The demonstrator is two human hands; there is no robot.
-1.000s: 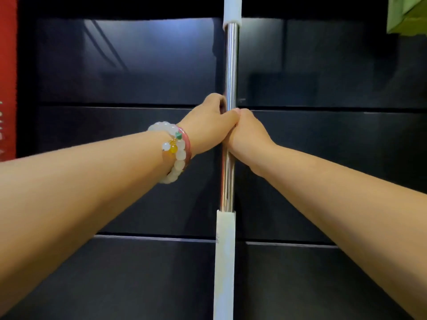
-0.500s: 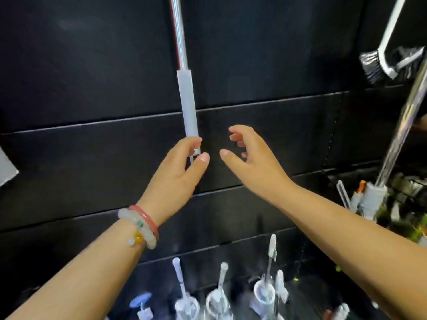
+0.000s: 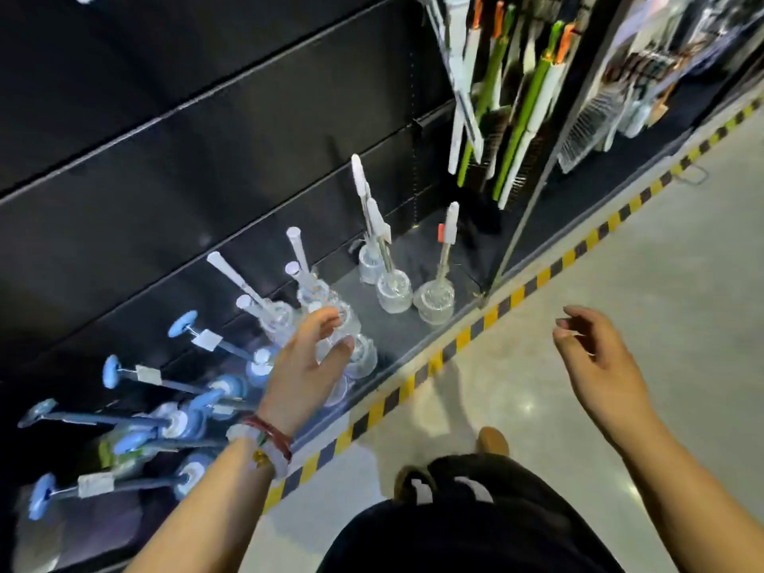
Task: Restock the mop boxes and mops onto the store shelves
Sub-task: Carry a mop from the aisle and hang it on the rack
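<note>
Over the bottom shelf (image 3: 397, 324), the left hand (image 3: 306, 366) hung with fingers loosely spread, gripping nothing, two bracelets (image 3: 264, 440) on its wrist. Beyond it stood three clear-based toilet brushes (image 3: 392, 289) to the right and about five more nearer, blurred. The right hand (image 3: 599, 366) hovered over the floor (image 3: 620, 283), fingers relaxed and empty. Long-handled mops (image 3: 521, 117) hung farther right.
</note>
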